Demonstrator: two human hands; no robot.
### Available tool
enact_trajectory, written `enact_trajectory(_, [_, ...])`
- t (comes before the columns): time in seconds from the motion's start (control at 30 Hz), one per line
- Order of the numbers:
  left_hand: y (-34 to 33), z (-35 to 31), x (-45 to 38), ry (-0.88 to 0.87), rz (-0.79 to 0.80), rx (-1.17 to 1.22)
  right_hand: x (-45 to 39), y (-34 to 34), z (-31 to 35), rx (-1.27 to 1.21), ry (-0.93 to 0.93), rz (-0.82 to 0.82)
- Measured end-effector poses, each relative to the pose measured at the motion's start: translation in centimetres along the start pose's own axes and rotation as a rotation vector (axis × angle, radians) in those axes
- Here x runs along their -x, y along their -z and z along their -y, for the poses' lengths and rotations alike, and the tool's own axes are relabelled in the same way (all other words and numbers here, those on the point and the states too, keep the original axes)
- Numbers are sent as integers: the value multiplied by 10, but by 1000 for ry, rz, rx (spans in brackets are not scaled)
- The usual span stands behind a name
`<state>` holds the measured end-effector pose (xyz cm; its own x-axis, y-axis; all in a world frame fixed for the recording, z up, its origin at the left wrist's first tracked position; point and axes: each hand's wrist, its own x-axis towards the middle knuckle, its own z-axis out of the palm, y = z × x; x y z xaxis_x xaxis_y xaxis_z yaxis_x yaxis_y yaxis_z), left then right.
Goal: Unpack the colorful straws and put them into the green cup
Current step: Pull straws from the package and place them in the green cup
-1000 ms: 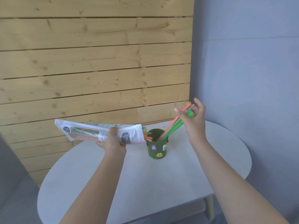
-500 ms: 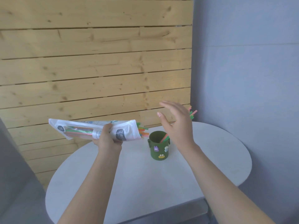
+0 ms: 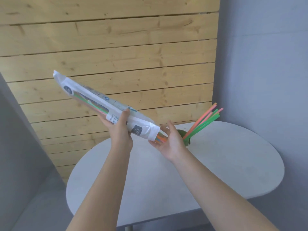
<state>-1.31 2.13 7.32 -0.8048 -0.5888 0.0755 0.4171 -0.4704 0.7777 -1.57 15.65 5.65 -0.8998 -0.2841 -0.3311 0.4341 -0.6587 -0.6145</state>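
My left hand (image 3: 120, 130) grips a white plastic packet of colorful straws (image 3: 100, 104), tilted with its open end down to the right. Straw ends (image 3: 160, 138) stick out of that open end. My right hand (image 3: 171, 142) is at the packet's mouth, its fingers around the protruding straw ends. The green cup (image 3: 185, 136) stands on the table behind my right hand and is mostly hidden by it. Several orange, pink and green straws (image 3: 205, 119) lean out of the cup to the upper right.
The cup stands on a rounded grey table (image 3: 216, 164). A wooden plank wall (image 3: 116, 55) is behind it and a grey wall (image 3: 266, 64) is on the right. The table's far edge runs close to both walls.
My left hand has tipped the packet's sealed end up, its mouth now pointing down. My right hand left the straws in the cup and moved left to the packet's mouth.
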Motion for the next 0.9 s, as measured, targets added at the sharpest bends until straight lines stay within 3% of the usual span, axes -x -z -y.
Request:
enact_trajectory(0.17, [6,4,-7,2,-32,32,-9,-3,-8,99,6,-80])
enact_trajectory(0.33, [13,6,-15,35,-122,108,-20,-6,-12,528,161,-235])
enact_trajectory(0.53, [8,8,-9,110,-208,163,-23,-4,-11,987,655,-345])
enact_trajectory(0.73, [19,1,-18,170,-370,259,-22,5,15,1049,825,-391])
enact_trajectory(0.9, [21,-2,-17,212,-440,266,-22,6,13,918,665,-324])
